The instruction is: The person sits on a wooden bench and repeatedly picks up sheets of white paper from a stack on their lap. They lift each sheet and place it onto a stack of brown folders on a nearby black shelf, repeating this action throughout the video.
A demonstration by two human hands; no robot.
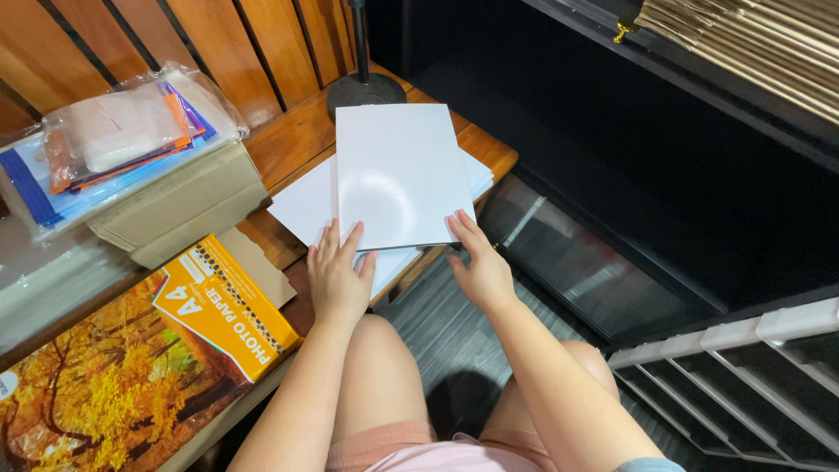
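Paper fills the middle of the scene: a stack of white sheets (400,175) lies near the front edge of the wooden counter (288,135), sitting on another, wider white pile (306,208) that peeks out on both sides. The left hand (336,275) rests flat on the lower left corner of the stack, fingers spread and released, so that corner is covered. The right hand (479,262) touches the lower right corner with its fingertips at the edge; whether the thumb is under the sheets I cannot tell, as it is hidden. How many sheets are in the stack is hard to make out, only a thin dark edge shows along the bottom.

To the left, an orange-and-autumn-tree photo paper pack (149,350) runs out of the picture at the bottom. Behind it stands a brown cardboard box (179,210) carrying clear plastic bags (114,140) whose contents blur into colours. A round black stand base (365,87) sits behind the paper, its pole cut off at the top. A dark cabinet (655,175) on the right swallows all detail, and a grey slotted rack (743,367) is cropped at the corner.
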